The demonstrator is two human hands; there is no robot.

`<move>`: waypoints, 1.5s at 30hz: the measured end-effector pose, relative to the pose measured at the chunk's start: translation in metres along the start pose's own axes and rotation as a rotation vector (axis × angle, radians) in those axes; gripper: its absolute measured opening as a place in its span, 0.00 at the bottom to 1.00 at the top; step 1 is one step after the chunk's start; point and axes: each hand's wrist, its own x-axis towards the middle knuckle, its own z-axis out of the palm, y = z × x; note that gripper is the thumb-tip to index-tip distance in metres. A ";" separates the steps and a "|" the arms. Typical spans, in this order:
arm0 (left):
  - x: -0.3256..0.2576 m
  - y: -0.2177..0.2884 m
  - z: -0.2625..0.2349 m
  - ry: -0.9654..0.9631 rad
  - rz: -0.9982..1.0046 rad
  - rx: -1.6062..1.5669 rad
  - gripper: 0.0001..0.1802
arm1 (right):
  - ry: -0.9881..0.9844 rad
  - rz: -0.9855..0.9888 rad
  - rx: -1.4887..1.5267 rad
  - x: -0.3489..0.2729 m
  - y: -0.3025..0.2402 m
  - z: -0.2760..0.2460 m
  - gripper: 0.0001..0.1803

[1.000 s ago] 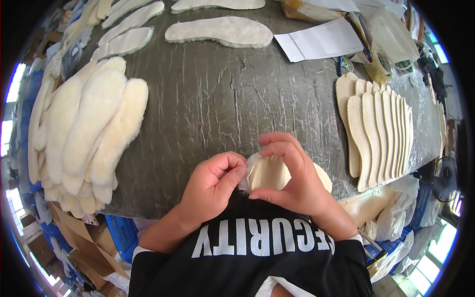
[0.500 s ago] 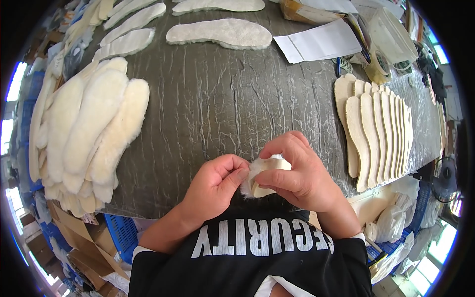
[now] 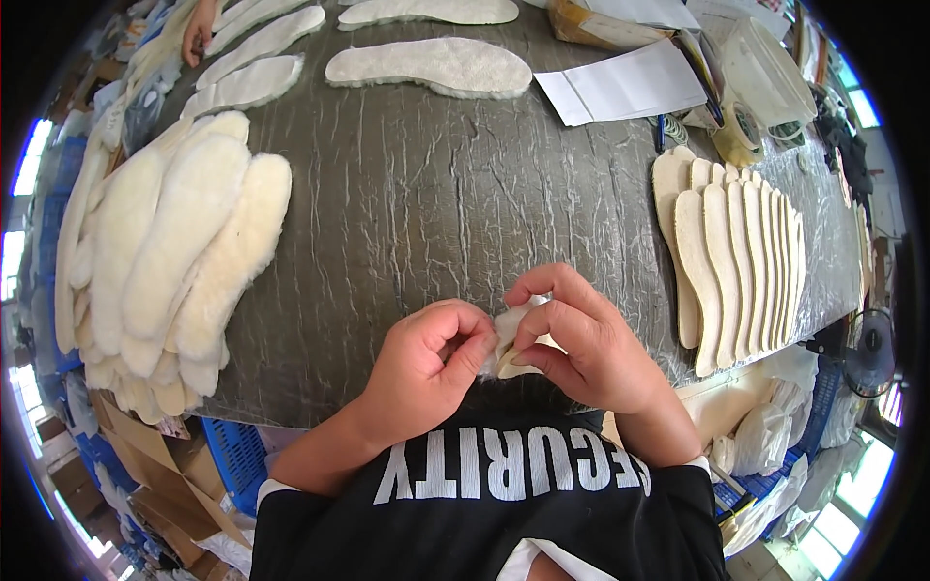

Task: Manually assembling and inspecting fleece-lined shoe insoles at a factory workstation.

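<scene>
Close to my body, at the table's near edge, I hold a fluffy white insole [image 3: 511, 321] end-on between both hands; a cream, smooth-looking layer shows at its lower side. My left hand [image 3: 431, 363] pinches its left edge between thumb and forefinger. Bent over its right side, my right hand [image 3: 591, 344] grips it with thumb and fingers. My fingers cover most of the insole, so its full shape is hidden.
Fleece insoles [image 3: 184, 242] lie heaped at left; cream felt insoles [image 3: 741, 261] fan out at right. More insoles [image 3: 426, 66] lie along the far side, near white paper [image 3: 630, 82], tape rolls [image 3: 741, 131] and a clear tub [image 3: 770, 73]. Another person's hand [image 3: 199, 34] is at far left.
My right hand's fingers have curled further over the insole, and less of it shows. My left hand has shifted slightly right. Another person's hand has appeared at the far left.
</scene>
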 end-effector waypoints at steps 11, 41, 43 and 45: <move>0.002 0.004 -0.003 -0.053 0.075 0.093 0.01 | -0.029 -0.090 -0.046 0.005 0.003 -0.002 0.15; 0.008 -0.033 -0.001 0.062 0.124 -0.328 0.14 | 0.059 0.283 0.109 -0.019 0.011 -0.002 0.16; 0.011 -0.032 -0.009 -0.066 0.231 -0.043 0.14 | 0.083 0.276 0.093 -0.019 0.009 0.001 0.16; 0.009 -0.033 -0.012 -0.086 0.191 -0.021 0.13 | 0.069 0.219 0.045 -0.017 0.004 0.005 0.17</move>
